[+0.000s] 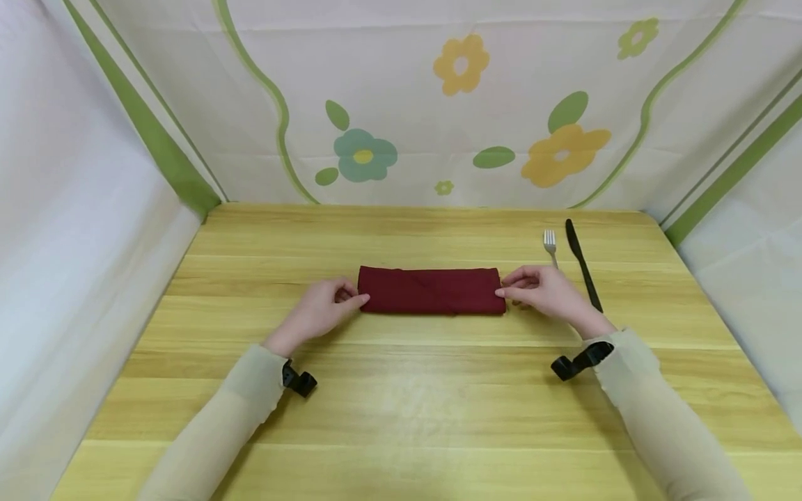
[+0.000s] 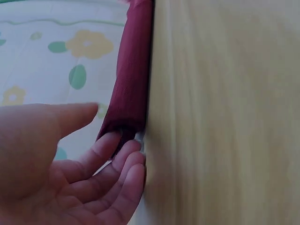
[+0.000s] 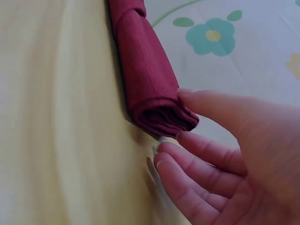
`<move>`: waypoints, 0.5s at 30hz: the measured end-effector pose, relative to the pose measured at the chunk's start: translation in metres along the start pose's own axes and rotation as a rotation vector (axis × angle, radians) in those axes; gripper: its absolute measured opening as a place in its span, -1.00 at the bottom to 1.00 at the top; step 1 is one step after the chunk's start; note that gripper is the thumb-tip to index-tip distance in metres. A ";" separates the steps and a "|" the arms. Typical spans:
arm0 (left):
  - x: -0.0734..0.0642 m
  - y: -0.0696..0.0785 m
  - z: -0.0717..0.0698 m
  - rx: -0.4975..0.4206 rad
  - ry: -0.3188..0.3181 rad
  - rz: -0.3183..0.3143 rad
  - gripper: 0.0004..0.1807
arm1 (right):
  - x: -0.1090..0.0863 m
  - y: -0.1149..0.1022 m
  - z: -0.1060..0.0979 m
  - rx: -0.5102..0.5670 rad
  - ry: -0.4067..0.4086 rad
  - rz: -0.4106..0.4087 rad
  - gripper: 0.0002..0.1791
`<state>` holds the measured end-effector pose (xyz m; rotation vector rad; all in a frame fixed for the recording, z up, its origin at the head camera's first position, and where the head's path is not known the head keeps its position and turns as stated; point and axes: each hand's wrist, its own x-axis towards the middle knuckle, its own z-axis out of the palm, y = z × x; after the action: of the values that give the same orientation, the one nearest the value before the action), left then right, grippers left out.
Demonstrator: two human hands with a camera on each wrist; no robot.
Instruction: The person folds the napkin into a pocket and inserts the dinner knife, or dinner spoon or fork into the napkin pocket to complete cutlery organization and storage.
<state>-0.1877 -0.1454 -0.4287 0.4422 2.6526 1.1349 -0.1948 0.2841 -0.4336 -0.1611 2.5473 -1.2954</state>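
Note:
A dark red cloth napkin (image 1: 432, 291), folded into a long flat roll, lies crosswise on the wooden table. At its left end is my left hand (image 1: 322, 306); in the left wrist view the index fingertip (image 2: 112, 140) reaches the end fold while the thumb stands a little off the cloth. My right hand (image 1: 545, 291) pinches the right end lightly, thumb on the top layer and index finger at the lower edge. The right wrist view shows the napkin's layered end (image 3: 161, 117) between them. The other right fingers lie loosely bent below it.
Behind my right hand lie a fork (image 1: 550, 241) and a black knife (image 1: 579, 257), both partly covered by hand and wrist. The table (image 1: 413, 410) ends at a flower-printed white cloth backdrop (image 1: 401, 83). White cloth also hangs along both sides.

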 end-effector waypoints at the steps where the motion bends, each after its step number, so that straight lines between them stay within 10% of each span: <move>1: -0.001 0.001 0.002 -0.003 -0.005 -0.003 -0.72 | -0.003 0.000 0.001 0.013 -0.014 0.012 -0.47; 15: 0.004 0.012 0.009 -0.012 0.014 0.046 -0.87 | -0.004 0.000 0.015 -0.076 0.050 -0.030 -0.65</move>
<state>-0.1865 -0.1301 -0.4265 0.4967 2.6585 1.1708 -0.1861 0.2731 -0.4413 -0.1852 2.6477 -1.2294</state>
